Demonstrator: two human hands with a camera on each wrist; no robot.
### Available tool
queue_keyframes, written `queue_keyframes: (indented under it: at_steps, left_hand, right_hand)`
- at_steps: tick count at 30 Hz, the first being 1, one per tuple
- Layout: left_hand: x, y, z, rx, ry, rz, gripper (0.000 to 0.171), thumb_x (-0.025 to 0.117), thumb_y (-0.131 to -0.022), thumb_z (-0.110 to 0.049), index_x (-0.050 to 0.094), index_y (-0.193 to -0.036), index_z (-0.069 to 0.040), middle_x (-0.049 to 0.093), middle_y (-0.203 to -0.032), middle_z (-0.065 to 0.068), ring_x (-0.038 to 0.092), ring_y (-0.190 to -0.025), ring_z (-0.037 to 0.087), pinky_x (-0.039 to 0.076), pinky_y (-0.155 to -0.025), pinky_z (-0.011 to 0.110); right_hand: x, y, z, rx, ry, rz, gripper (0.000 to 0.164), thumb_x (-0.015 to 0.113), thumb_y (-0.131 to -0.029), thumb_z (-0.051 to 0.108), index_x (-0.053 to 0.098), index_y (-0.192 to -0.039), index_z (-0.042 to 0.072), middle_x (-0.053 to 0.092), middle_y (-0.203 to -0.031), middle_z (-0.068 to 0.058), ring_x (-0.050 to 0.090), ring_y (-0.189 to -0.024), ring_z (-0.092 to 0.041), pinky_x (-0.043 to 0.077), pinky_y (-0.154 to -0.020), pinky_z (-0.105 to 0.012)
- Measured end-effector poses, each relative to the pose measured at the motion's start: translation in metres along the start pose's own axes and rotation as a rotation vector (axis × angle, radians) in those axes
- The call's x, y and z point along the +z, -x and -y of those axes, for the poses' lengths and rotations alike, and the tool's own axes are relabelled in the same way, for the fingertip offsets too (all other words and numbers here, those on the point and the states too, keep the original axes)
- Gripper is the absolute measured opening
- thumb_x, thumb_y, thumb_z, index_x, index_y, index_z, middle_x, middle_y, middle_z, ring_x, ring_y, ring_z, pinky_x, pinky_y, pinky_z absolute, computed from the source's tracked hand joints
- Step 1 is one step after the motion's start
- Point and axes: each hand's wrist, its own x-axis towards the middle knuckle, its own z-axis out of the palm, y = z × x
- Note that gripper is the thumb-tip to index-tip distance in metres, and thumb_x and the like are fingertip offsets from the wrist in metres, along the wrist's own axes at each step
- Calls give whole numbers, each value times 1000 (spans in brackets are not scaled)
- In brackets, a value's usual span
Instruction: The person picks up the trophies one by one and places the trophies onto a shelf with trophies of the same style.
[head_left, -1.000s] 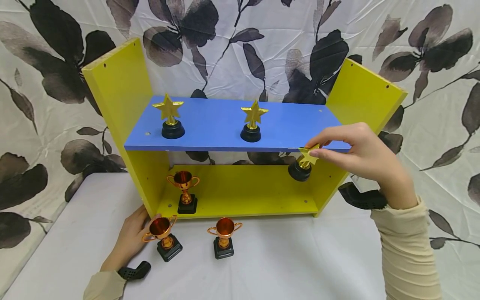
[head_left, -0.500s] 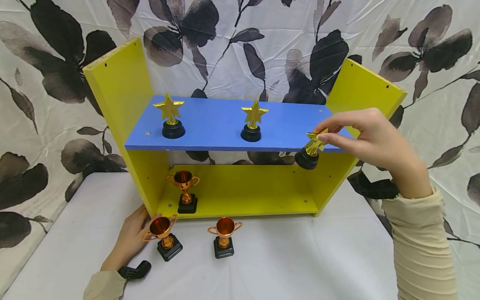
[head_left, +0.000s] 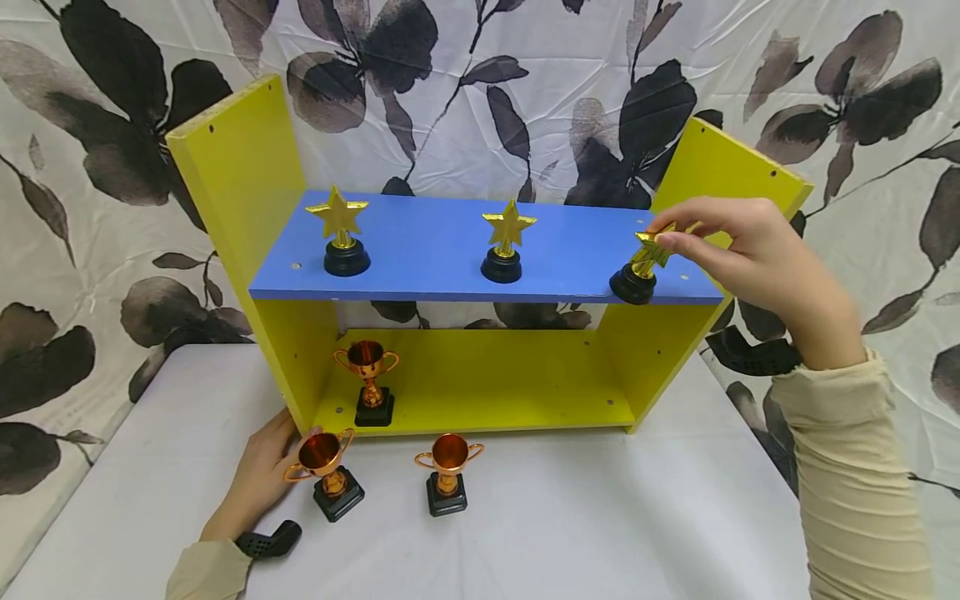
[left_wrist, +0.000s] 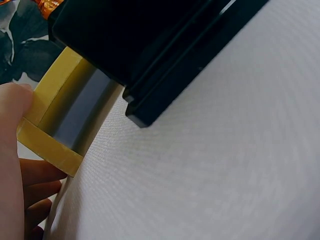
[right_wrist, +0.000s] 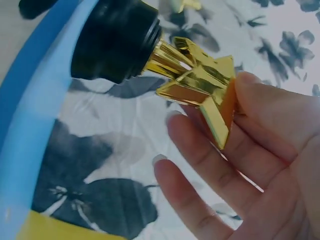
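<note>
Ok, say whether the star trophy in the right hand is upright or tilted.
Tilted: in the head view, its gold star leans rightward from the black base, toward the right hand.

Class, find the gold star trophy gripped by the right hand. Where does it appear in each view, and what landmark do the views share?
Head: gold star trophy right of centre, at the front right of the blue shelf, pinched by the right hand.
Left wrist: not in it.
Right wrist: upper middle, its black base toward the upper left.
Shared landmark: floral backdrop, visible in all three.
</note>
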Motion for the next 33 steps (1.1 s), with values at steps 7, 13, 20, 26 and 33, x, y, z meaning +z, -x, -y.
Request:
queue_keyframes:
  at_steps: [7, 13, 20, 26, 33]
  left_hand:
    - [1, 1, 3, 25, 10, -17, 51, 63, -97, -24, 51, -137, 7, 56, -134, 24, 51, -123, 47, 40, -98, 68]
    - [1, 1, 3, 24, 17, -14, 51, 62, -98, -25, 51, -137, 6, 56, -134, 24, 51, -123, 47, 40, -98, 68]
    - [1, 0, 3, 16, 26, -13, 50, 61, -98, -25, 52, -137, 5, 55, -134, 24, 51, -122, 48, 39, -99, 68]
    - [2, 0, 3, 17, 19, -18, 51, 62, -98, -25, 52, -137, 6, 55, -134, 24, 51, -123, 47, 39, -98, 68]
    - [3, 0, 5, 31, 15, -23, 49, 63, -98, -24, 53, -134, 8, 56, -133, 24, 52, -122, 46, 40, -97, 68]
  right_hand:
    - [5, 3, -18, 37, 29, -26, 19, 65, -92, -4, 72, -109, 1, 72, -98, -8, 60, -87, 4, 47, -83, -10]
    - [12, 4, -31, 62, 42, -53, 15, 62, -94, -3, 70, -107, -2, 72, -98, -10, 57, -86, 6, 45, -85, -9]
    - [20, 4, -42, 104, 23, -69, 15, 61, -97, 0, 69, -109, -3, 71, -102, -10, 57, -88, 5, 45, -88, -11]
    - [33, 6, -50, 149, -99, -130, 18, 59, -98, 2, 69, -113, 0, 71, -105, -4, 59, -89, -3, 46, -84, -13]
    - [45, 12, -54, 241, -258, -228, 23, 58, -99, 3, 68, -119, -1, 68, -103, 6, 52, -82, -15, 43, -70, -18]
